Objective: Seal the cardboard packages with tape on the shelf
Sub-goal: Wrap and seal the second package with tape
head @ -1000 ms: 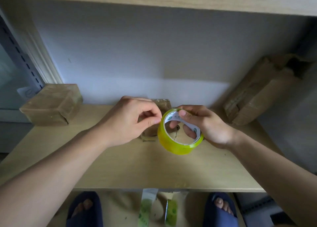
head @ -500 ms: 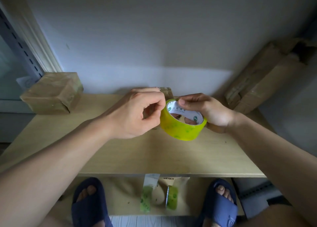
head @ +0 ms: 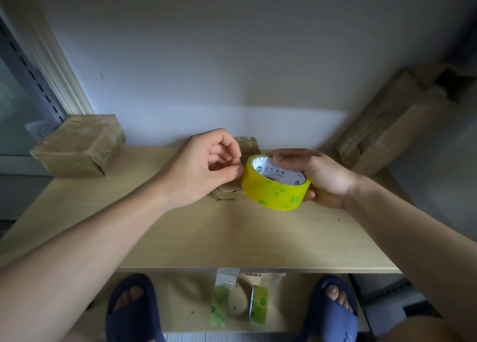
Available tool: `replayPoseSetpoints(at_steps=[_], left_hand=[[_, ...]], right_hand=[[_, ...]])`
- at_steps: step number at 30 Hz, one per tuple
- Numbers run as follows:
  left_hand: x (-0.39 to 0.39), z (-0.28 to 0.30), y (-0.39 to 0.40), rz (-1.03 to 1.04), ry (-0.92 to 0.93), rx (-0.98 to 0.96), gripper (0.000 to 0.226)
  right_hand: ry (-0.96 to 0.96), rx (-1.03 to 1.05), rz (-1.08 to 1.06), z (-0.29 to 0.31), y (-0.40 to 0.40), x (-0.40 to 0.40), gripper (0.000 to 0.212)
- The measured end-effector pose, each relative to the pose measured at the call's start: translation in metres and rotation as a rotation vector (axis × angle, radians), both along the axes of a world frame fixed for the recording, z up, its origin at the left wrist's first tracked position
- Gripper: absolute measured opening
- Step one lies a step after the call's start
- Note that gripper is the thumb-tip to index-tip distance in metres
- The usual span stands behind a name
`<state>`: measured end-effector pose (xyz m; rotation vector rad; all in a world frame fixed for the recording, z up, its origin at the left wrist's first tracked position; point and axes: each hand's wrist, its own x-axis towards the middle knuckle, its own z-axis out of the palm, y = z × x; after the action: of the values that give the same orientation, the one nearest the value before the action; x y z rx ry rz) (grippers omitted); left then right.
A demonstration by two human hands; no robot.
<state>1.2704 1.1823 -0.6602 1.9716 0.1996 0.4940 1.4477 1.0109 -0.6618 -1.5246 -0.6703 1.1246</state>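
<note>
My right hand (head: 320,176) grips a yellow-green tape roll (head: 273,187) with a white printed core, held just above the wooden shelf (head: 232,233). My left hand (head: 204,168) is at the roll's left rim, thumb and forefinger pinched together at the tape's edge. Behind and below both hands a small cardboard package (head: 246,146) lies on the shelf, mostly hidden by them.
A taped brown package (head: 80,145) sits at the shelf's back left. A long cardboard box (head: 397,125) leans in the back right corner. Below the shelf edge are my feet in blue slippers (head: 333,313) and a packet (head: 242,297) on a lower board.
The roll has tipped flatter and shifted slightly right in my right hand. My left hand's fingers have moved onto the roll's left rim. The camera view dipped, then rose again.
</note>
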Motion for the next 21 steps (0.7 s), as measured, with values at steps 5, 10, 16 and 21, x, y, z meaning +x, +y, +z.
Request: replayPoseSetpoints(at_steps=[5, 10, 16, 21], left_hand=[[0.006, -0.004, -0.004, 0.183, -0.002, 0.146, 0.018], [0.01, 0.0, -0.003, 0.421, 0.008, 0.217, 0.016], [0.003, 0.009, 0.006, 0.339, 0.086, 0.34, 0.019], [-0.006, 0.019, 0.007, 0.149, 0.221, 0.435, 0.021]], right_hand=[[-0.037, 0.103, 0.024, 0.001, 0.0, 0.001, 0.039], [-0.218, 0.336, 0.182, 0.014, -0.004, -0.003, 0.081], [-0.977, 0.251, 0.038, 0.02, 0.001, -0.022, 0.017], [-1.002, 0.247, 0.117, 0.034, -0.006, -0.023, 0.032]])
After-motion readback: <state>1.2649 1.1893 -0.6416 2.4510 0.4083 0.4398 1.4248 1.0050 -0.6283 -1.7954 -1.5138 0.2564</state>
